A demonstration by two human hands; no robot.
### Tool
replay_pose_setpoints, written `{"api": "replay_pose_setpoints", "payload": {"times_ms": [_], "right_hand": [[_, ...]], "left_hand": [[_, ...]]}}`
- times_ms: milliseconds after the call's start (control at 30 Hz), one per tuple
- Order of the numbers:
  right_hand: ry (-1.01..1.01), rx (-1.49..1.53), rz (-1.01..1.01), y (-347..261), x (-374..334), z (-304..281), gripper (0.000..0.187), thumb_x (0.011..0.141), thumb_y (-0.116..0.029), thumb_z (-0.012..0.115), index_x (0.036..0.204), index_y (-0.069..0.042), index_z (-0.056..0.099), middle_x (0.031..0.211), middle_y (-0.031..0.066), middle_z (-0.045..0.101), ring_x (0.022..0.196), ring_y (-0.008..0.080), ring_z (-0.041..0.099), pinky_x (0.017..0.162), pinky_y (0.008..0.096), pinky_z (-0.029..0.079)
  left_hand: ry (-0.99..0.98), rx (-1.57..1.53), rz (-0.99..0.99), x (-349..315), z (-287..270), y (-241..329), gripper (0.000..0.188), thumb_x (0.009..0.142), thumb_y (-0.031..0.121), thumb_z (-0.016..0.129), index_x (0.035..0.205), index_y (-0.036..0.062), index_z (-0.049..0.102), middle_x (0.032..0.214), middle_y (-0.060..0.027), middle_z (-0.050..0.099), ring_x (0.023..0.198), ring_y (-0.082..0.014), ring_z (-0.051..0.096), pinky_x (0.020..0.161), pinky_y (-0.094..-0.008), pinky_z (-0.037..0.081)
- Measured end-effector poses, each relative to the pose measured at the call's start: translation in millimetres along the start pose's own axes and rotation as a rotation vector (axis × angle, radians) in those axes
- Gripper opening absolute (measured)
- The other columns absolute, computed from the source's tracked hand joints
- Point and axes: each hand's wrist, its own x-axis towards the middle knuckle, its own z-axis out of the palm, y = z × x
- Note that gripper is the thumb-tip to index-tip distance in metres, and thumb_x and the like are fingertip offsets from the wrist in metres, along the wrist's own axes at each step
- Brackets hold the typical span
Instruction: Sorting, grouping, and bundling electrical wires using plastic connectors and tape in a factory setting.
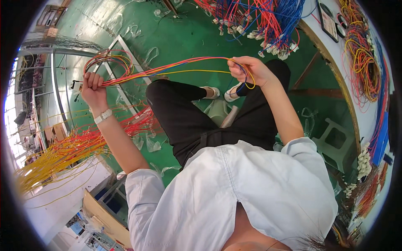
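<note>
Stretched between my two hands is a bundle of red, yellow and blue wires point(167, 67). My left hand point(93, 85), with a white watch on its wrist, is closed around the bundle near its connector end point(76, 85). A loop of the same coloured wires rises beyond that hand. Over my right knee, my right hand point(250, 71) pinches the other part of the bundle, and the wire ends curl down past its fingers. One yellow wire sags a little below the others.
Many red and yellow wires point(83, 142) hang over a white surface at left. Red and blue wires with white connectors point(272, 37) hang from the table point(324, 46) at far right. A phone point(327, 21) and wire coils point(364, 67) lie there. A green stool point(335, 140) stands beneath.
</note>
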Motion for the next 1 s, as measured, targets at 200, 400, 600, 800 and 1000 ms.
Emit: {"api": "replay_pose_setpoints", "payload": {"times_ms": [200, 400, 600, 800, 1000], "right_hand": [[0.034, -0.081, -0.048, 1, 1, -2, 0.03, 0.098, -0.025, 0.039, 0.098, 0.0, 0.057, 0.071, 0.0024, 0.056, 0.054, 0.0092, 0.047, 0.05, 0.022, 0.038], [0.135, -0.129, -0.054, -3, -5, 12, 0.038, 0.099, -0.023, 0.039, 0.115, 0.007, 0.056, 0.069, 0.0006, 0.055, 0.053, 0.0065, 0.047, 0.048, 0.019, 0.038], [0.102, -0.298, -0.047, -5, -7, 3, 0.034, 0.092, -0.014, 0.053, 0.118, 0.009, 0.055, 0.061, -0.0066, 0.042, 0.049, 0.0017, 0.033, 0.043, 0.0191, 0.025], [0.386, -0.687, -0.124, -5, -13, -3, 0.028, 0.092, -0.021, 0.057, 0.103, 0.004, 0.065, 0.059, -0.0074, 0.039, 0.051, 0.0029, 0.034, 0.048, 0.0203, 0.025], [0.402, -0.79, -0.129, 6, -14, -18, 0.031, 0.091, -0.028, 0.059, 0.088, 0.001, 0.07, 0.055, -0.005, 0.045, 0.052, 0.0047, 0.041, 0.051, 0.0196, 0.031]], "left_hand": [[-0.004, 0.012, 0.003, -3, -13, 7, 0.017, 0.099, 0.014, 0.04, 0.084, 0.0076, 0.045, 0.063, 0.004, 0.03, 0.056, -0.0082, 0.029, 0.06, -0.0254, 0.032], [0.009, 0.002, -0.007, -1, -17, 5, 0.017, 0.099, 0.014, 0.04, 0.085, 0.0073, 0.046, 0.063, 0.0038, 0.031, 0.057, -0.0084, 0.03, 0.061, -0.026, 0.034], [0.005, 0.02, 0.027, -7, -21, 15, 0.015, 0.099, 0.014, 0.041, 0.086, 0.0072, 0.047, 0.063, 0.0043, 0.031, 0.056, -0.0076, 0.031, 0.06, -0.0249, 0.032], [0.052, 0.025, -0.002, -18, -4, 3, 0.013, 0.099, 0.017, 0.045, 0.101, 0.0068, 0.052, 0.078, 0.0025, 0.047, 0.07, -0.012, 0.047, 0.08, -0.0319, 0.042], [0.067, -0.021, -0.069, -30, 21, -1, 0.013, 0.099, 0.019, 0.043, 0.099, 0.0075, 0.049, 0.08, 0.0005, 0.05, 0.072, -0.013, 0.05, 0.079, -0.0343, 0.047]]}}
